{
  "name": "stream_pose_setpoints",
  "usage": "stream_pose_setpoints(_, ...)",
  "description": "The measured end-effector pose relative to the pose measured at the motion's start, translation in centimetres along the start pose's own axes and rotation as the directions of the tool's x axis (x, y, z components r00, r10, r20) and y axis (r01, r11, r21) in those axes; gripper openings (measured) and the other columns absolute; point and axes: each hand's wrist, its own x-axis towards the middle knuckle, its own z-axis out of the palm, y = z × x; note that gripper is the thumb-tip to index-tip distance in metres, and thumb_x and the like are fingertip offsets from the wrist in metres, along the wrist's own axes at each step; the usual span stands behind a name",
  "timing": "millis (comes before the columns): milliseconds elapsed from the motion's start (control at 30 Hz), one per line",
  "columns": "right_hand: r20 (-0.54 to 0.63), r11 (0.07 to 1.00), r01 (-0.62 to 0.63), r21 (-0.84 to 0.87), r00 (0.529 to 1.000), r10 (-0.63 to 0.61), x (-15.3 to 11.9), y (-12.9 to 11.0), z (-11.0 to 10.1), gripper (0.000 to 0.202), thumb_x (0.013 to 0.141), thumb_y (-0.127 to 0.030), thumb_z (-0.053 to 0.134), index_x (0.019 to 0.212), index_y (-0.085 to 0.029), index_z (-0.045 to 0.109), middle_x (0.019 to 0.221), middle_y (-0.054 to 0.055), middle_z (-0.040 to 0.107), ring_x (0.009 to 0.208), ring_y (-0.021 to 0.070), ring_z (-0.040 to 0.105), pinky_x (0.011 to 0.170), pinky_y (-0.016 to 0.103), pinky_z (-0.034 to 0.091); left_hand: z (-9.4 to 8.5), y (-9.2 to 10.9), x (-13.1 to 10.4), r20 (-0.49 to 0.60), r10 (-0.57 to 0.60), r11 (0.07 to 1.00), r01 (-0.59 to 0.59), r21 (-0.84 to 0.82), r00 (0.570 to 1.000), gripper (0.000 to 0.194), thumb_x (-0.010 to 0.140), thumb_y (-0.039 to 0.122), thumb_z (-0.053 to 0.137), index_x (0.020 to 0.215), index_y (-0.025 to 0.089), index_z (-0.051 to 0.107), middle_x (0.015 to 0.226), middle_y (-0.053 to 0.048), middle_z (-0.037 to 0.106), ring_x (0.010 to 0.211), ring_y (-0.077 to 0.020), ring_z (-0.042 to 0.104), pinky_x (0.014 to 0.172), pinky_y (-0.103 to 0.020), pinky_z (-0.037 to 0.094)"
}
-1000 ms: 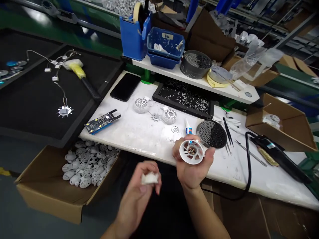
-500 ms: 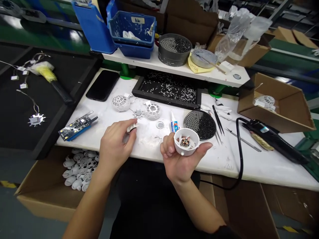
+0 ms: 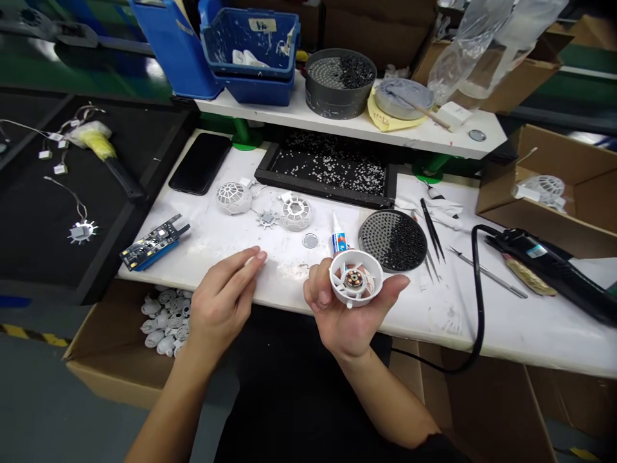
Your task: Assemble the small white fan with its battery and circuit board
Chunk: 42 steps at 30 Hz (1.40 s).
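Note:
My right hand grips a white round fan housing from below, its open side facing me. Spokes and a copper-wound motor coil show inside it. To its left, my left hand hovers over the table's front edge with thumb and fingers pressed together. A small pale bit shows at its fingertips; what it holds is mostly hidden. A glue tube lies just behind the housing. Beyond my left hand are two white vented shells, a white star-shaped part and a small round disc.
A round tray of black pieces, tweezers and a black corded tool lie to the right. A phone and a circuit board are on the left. A shelf spans the back; a box of white parts stands below.
The white part with a dark ring, visible in my left fingers before, is now mostly hidden as that hand turned and lowered. My right hand tilted the housing slightly. The camera view shifted.

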Motion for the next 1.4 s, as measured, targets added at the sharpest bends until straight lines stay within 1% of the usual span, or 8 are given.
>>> stream_pose_setpoints(133,0.031,0.998,-0.028,0.051,0.999,0.027,0.0,-0.1,0.0,0.071,0.099,-0.089,0.037,0.091,-0.025,0.065,0.063,0.000,0.051,0.055,0.0161,0.042,0.053,0.027,0.035,-0.2,0.0,0.3,-0.016,-0.040,0.997,0.041,0.070,0.999,0.063,0.096,0.004,0.068,0.155,0.027,0.059,0.149,-0.011,0.069,0.136,-0.0283,0.068,0.120,-0.047,0.053)
stream_pose_setpoints(367,0.079,0.991,-0.073,0.109,0.995,0.064,-0.2,-0.2,-0.2,0.061,0.106,-0.078,0.032,0.104,-0.025,0.064,0.065,-0.001,0.053,0.058,0.0167,0.046,0.057,0.027,0.037,-1.1,-0.1,-0.4,0.170,0.200,0.980,-0.195,-0.041,0.965,0.077,0.094,-0.008,0.058,0.162,0.027,0.049,0.152,-0.012,0.067,0.144,-0.0290,0.063,0.118,-0.049,0.056)
stream_pose_setpoints(667,0.052,0.982,-0.117,0.150,0.992,0.111,-0.9,0.0,-0.9,0.057,0.108,-0.075,0.032,0.108,-0.024,0.058,0.063,-0.002,0.055,0.054,0.0157,0.048,0.053,0.025,0.038,-2.8,-0.4,1.8,0.248,0.047,0.982,-0.089,0.165,0.968,0.055,0.101,0.006,0.055,0.152,0.027,0.059,0.156,-0.008,0.065,0.157,-0.0338,0.048,0.124,-0.057,0.047)
stream_pose_setpoints(867,0.087,0.964,-0.153,0.219,0.987,0.137,-3.0,-1.4,-1.0,0.061,0.109,-0.074,0.025,0.135,-0.026,0.051,0.067,-0.001,0.060,0.054,0.0154,0.052,0.055,0.024,0.038,-4.1,8.2,4.5,0.273,-0.042,0.974,0.100,-0.202,0.961,0.057,0.107,0.053,0.055,0.158,0.027,0.053,0.161,-0.012,0.057,0.150,-0.0342,0.055,0.125,-0.051,0.047)
stream_pose_setpoints(1000,0.030,0.984,-0.019,0.175,0.999,0.014,-3.7,-7.4,-2.6,0.074,0.106,-0.080,0.028,0.153,-0.026,0.045,0.081,0.003,0.066,0.062,0.0187,0.059,0.060,0.030,0.046,0.6,15.7,8.5,0.453,0.140,0.860,0.119,-0.496,0.880,0.071,0.096,0.048,0.076,0.159,0.035,0.046,0.151,-0.010,0.063,0.136,-0.0309,0.065,0.115,-0.042,0.055)
stream_pose_setpoints(1100,-0.119,0.972,0.205,-0.116,0.969,-0.218,-3.9,-14.6,-6.1,0.081,0.102,-0.085,0.036,0.153,-0.024,0.052,0.087,0.005,0.068,0.068,0.0197,0.059,0.066,0.033,0.049,5.1,21.2,13.6,0.491,0.332,0.725,0.115,-0.679,0.806,0.070,0.092,0.038,0.082,0.154,0.038,0.049,0.144,-0.008,0.064,0.130,-0.0287,0.066,0.111,-0.039,0.055)
stream_pose_setpoints(1233,-0.335,0.788,0.346,-0.509,0.764,-0.552,-5.7,-24.4,-11.9,0.068,0.109,-0.071,0.035,0.145,-0.020,0.062,0.056,-0.003,0.053,0.043,0.0127,0.033,0.048,0.026,0.029,11.3,29.3,20.2,0.449,0.591,0.551,0.071,-0.832,0.671,0.058,0.087,0.037,0.087,0.139,0.034,0.062,0.136,-0.008,0.061,0.128,-0.0285,0.063,0.111,-0.040,0.053)
stream_pose_setpoints(1400,-0.213,0.247,0.466,-0.850,0.124,-0.969,-9.1,-37.5,-15.8,0.029,0.104,-0.040,0.053,0.118,-0.018,0.067,0.058,-0.006,0.051,0.051,0.0126,0.043,0.054,0.024,0.037,21.0,38.6,24.3,0.500,0.554,0.580,0.121,-0.805,0.666,0.047,0.092,0.042,0.077,0.129,0.024,0.053,0.116,-0.004,0.067,0.101,-0.0224,0.067,0.092,-0.036,0.055)
